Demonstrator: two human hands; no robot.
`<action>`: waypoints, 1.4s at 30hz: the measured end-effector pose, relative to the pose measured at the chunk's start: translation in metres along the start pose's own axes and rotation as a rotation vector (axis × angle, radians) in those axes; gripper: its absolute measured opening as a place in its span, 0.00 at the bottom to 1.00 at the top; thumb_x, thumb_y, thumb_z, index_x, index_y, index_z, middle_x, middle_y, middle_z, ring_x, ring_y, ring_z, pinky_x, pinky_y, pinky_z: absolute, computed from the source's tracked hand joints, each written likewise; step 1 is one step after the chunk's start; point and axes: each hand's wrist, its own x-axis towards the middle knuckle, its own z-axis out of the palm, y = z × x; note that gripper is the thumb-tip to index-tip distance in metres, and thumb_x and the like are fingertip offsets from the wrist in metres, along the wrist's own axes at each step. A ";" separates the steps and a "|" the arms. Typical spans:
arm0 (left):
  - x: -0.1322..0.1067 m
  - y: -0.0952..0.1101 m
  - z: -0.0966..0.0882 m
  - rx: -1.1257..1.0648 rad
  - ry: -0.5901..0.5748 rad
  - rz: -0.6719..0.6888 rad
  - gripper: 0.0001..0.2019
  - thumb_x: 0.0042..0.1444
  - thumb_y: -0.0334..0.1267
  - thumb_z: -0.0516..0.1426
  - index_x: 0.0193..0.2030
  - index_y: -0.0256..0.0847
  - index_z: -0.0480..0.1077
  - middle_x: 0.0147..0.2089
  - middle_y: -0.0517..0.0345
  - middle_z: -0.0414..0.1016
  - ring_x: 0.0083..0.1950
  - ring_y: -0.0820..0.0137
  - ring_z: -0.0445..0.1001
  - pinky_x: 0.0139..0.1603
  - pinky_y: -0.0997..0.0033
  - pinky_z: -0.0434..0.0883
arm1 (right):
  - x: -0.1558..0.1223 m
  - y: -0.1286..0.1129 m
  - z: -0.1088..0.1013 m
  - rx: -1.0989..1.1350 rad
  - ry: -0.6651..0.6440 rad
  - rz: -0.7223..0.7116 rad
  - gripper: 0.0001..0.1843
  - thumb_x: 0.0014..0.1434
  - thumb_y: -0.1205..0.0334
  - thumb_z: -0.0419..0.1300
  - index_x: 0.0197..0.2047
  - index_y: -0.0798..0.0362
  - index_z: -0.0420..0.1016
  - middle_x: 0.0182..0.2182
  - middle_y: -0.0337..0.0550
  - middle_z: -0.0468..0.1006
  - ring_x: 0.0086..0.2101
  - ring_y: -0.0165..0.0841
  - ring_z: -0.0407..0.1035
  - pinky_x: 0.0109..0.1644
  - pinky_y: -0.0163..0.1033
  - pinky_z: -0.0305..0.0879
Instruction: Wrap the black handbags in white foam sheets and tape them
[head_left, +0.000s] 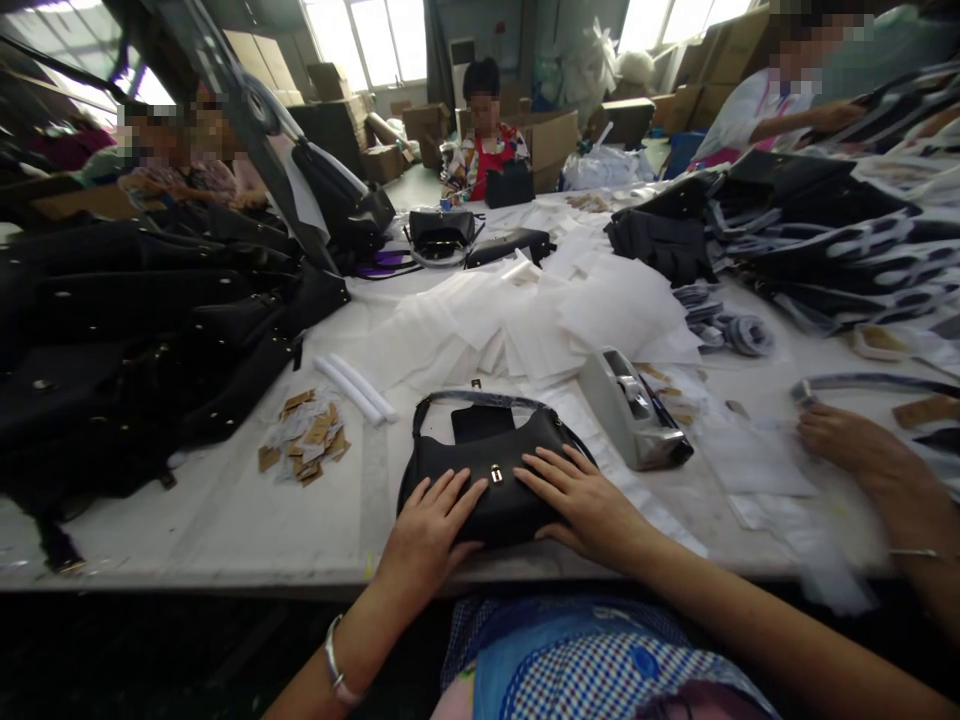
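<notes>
Bag [499, 518] on the table [210, 535], under both hands. The bag, black, lies near the table's front edge, with a metal clasp [496, 476] at the middle of its upward face. Its strap [480, 399] arches along the far side of the bag, and a black flap [482, 425] shows within the arch.

The left hand [436, 515] rests on the left part of the bag, palm down, fingers spread and nearly straight; it grasps nothing. The right hand [581, 498] is likewise open, laid on the right part of the bag, fingers pointing toward the clasp, with no grip.

Left of the bag: a heap of tan cards [311, 437]; beyond these, two white rolls [354, 388]; farther left, a large pile of black bags [142, 340]. Right of the bag, just beyond the right hand: a grey tape dispenser [634, 415]. Behind the bag: a broad spread of white sheets [525, 310]. Far right of the bag: a co-worker's hand [844, 438], blurred, its hold impossible to tell.
</notes>
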 end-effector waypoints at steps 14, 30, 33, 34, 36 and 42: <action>-0.019 0.027 0.043 0.034 0.032 0.030 0.35 0.60 0.44 0.60 0.72 0.59 0.51 0.76 0.48 0.46 0.74 0.45 0.51 0.67 0.37 0.59 | -0.010 -0.003 0.042 0.104 0.016 0.023 0.28 0.66 0.53 0.58 0.66 0.52 0.66 0.63 0.51 0.69 0.63 0.45 0.62 0.67 0.55 0.55; -0.017 0.031 0.067 0.184 0.191 0.011 0.34 0.59 0.41 0.60 0.71 0.58 0.54 0.73 0.44 0.56 0.72 0.45 0.57 0.64 0.41 0.64 | 0.093 -0.028 0.031 -0.082 -0.343 0.158 0.22 0.70 0.57 0.50 0.37 0.58 0.83 0.34 0.54 0.82 0.36 0.42 0.78 0.38 0.39 0.67; -0.017 0.029 0.070 0.231 0.245 0.029 0.35 0.59 0.40 0.60 0.71 0.57 0.54 0.73 0.46 0.57 0.71 0.47 0.59 0.64 0.44 0.64 | 0.094 -0.033 0.029 -0.117 -0.372 0.255 0.26 0.70 0.53 0.49 0.36 0.60 0.84 0.31 0.57 0.83 0.35 0.44 0.78 0.35 0.40 0.68; -0.017 0.027 0.072 0.246 0.265 0.037 0.35 0.59 0.40 0.60 0.71 0.57 0.54 0.73 0.46 0.57 0.70 0.48 0.60 0.65 0.45 0.64 | 0.092 -0.033 0.027 -0.116 -0.383 0.260 0.27 0.70 0.50 0.50 0.36 0.58 0.84 0.32 0.56 0.83 0.35 0.44 0.79 0.35 0.39 0.68; -0.017 0.023 0.078 0.271 0.300 0.067 0.35 0.59 0.38 0.59 0.72 0.57 0.53 0.72 0.47 0.58 0.71 0.50 0.60 0.67 0.48 0.61 | 0.085 -0.027 0.020 -0.056 -0.388 0.201 0.26 0.68 0.45 0.53 0.36 0.54 0.84 0.34 0.50 0.84 0.36 0.42 0.79 0.36 0.37 0.67; -0.016 0.011 0.117 0.243 0.431 0.055 0.35 0.59 0.33 0.57 0.71 0.61 0.53 0.66 0.49 0.68 0.74 0.52 0.54 0.69 0.44 0.56 | 0.077 0.049 -0.032 0.175 -0.023 0.237 0.14 0.67 0.50 0.58 0.43 0.45 0.83 0.39 0.40 0.84 0.41 0.34 0.77 0.45 0.34 0.67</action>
